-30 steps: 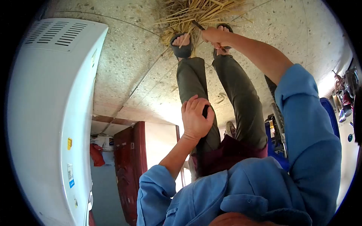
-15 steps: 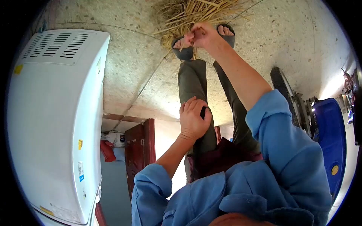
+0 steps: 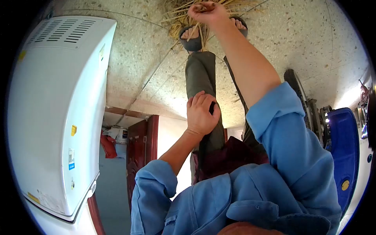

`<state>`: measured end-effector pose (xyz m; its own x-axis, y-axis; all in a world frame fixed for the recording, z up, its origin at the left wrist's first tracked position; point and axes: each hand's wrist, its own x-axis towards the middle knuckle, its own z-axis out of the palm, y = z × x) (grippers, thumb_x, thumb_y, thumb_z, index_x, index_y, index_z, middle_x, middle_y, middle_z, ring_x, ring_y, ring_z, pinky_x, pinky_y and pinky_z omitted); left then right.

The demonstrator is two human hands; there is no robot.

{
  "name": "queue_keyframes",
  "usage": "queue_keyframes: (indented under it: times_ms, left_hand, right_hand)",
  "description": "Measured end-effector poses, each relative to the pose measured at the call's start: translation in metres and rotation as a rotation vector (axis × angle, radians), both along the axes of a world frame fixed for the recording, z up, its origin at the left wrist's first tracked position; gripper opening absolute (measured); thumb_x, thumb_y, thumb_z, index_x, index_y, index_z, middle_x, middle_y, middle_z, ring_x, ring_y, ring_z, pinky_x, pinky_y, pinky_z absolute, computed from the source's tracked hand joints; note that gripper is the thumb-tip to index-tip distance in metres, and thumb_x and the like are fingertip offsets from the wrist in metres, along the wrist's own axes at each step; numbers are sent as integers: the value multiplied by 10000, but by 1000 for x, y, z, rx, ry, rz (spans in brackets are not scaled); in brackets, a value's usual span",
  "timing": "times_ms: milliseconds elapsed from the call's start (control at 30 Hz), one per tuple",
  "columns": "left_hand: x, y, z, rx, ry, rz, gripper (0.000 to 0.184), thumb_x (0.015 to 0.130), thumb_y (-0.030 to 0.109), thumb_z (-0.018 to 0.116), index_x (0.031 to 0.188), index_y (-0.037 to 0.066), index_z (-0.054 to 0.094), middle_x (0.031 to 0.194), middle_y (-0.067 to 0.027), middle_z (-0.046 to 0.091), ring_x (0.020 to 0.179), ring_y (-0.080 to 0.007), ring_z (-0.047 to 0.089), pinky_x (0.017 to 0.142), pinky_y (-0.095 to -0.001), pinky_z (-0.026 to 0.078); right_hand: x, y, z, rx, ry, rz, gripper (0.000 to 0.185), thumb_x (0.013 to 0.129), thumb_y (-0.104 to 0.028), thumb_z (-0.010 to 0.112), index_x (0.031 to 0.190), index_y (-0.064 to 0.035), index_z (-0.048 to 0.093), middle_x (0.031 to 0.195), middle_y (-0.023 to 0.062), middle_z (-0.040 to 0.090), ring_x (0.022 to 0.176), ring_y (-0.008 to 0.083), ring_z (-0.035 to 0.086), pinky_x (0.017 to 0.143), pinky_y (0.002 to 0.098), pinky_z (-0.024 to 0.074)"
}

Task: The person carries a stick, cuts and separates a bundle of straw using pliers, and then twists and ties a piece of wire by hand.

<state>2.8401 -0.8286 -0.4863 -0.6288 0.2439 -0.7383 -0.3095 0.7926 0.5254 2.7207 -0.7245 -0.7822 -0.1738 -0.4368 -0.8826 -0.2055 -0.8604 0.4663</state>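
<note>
1. The straw [image 3: 179,17] is a loose heap of dry, pale yellow-brown stalks, thin and flat-looking, pointing in many directions, with darker, finer bits among them at the left.
2. It lies on the speckled floor [image 3: 145,47] at the top edge of the view, around the front of the feet; the upper part is cut off, and a few stalks reach across the left sandal [image 3: 190,44] and down beside it.
3. The right hand [image 3: 208,12] is above the straw in the view, hiding part of it. Its fingers are curled in toward the palm; something brown shows there, but I cannot tell whether it is an object held or a mark, nor whether the hand touches the straw.
4. The left hand [image 3: 201,113] rests palm down on the left trouser leg [image 3: 200,74], its fingers slightly spread and the thumb apart.
5. Compared with half a second ago, the right hand has moved from over the left sandal to higher in the view, and less of the straw shows.
6. A second ago the right hand gripped a dark, bar-like tool; now that tool cannot be seen.
7. The left hand has stayed on the leg.
</note>
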Motion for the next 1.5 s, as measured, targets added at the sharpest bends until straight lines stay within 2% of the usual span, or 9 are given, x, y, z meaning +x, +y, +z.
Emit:
queue_keyframes:
  times_ms: [67, 133, 233, 333, 433, 633, 867, 1133, 1500]
  left_hand:
    - [8, 2, 2, -21, -6, 7, 108, 699, 112, 532, 804, 98, 550, 876, -51, 572, 1009, -283, 498, 857, -408, 348]
    - [17, 5, 3, -32, -4, 17, 106, 701, 119, 530, 804, 101, 549, 877, -52, 571, 1010, -285, 496, 859, -412, 344]
    - [40, 5, 5, -59, -10, 43, 115, 704, 126, 527, 813, 107, 556, 899, -62, 571, 1024, -297, 487, 874, -419, 332]
    - [63, -12, 8, -41, -41, 71, 134, 732, 150, 552, 850, 95, 585, 924, -41, 573, 1013, -211, 505, 894, -387, 348]
    - [56, -42, -15, 369, -666, 1078, 233, 812, 73, 537, 1038, 20, 525, 971, -45, 552, 921, -99, 500, 810, -215, 406]
    - [84, -129, -194, -236, -36, 354, 467, 724, 143, 595, 1129, -7, 417, 1052, -188, 498, 963, -316, 490, 824, -389, 405]
    - [95, -147, -314, -617, -104, 39, 556, 712, 242, 606, 1184, 56, 381, 1170, -166, 436, 1059, -352, 432, 865, -416, 385]
    - [78, -156, -266, -312, 12, -127, 260, 844, 285, 478, 983, 67, 459, 813, -175, 586, 752, -347, 567, 635, -455, 450]
    - [57, -139, -204, -237, 17, -285, 280, 872, 341, 435, 871, 60, 434, 674, -201, 570, 622, -405, 544, 540, -479, 429]
  right_hand:
    - [10, -6, 23, 28, 188, 118, 164, 811, -48, 390, 647, -30, 388, 827, 160, 422, 644, 206, 377, 639, 405, 408]
    - [14, -18, 58, -55, 281, 828, 136, 750, 10, 460, 882, 19, 428, 916, 171, 455, 843, 279, 490, 744, 462, 461]
    - [40, -11, 133, 110, 443, 1185, 339, 739, 17, 473, 1063, 23, 373, 985, 174, 480, 973, 307, 510, 812, 499, 456]
    - [107, 7, 172, 107, 481, 1028, 331, 721, 13, 491, 1043, -21, 427, 954, 118, 509, 921, 282, 539, 817, 465, 461]
    - [157, 31, 225, -3, 401, 734, 290, 674, 56, 442, 925, -89, 433, 804, 55, 459, 694, 197, 485, 651, 334, 448]
    - [159, 21, 210, 170, 13, 619, 269, 650, 14, 428, 913, -35, 407, 767, 54, 423, 630, 166, 421, 586, 304, 381]
    - [127, 38, 263, 269, 511, 922, 386, 594, -13, 449, 979, -35, 424, 746, 54, 415, 598, 165, 448, 526, 303, 383]
    - [145, 39, 244, 231, 135, 698, 391, 596, 30, 398, 976, -57, 430, 769, 42, 390, 634, 149, 387, 559, 282, 344]
    - [156, 38, 220, 157, 591, 861, 371, 563, 63, 414, 911, -65, 415, 752, 48, 423, 630, 165, 442, 588, 313, 398]
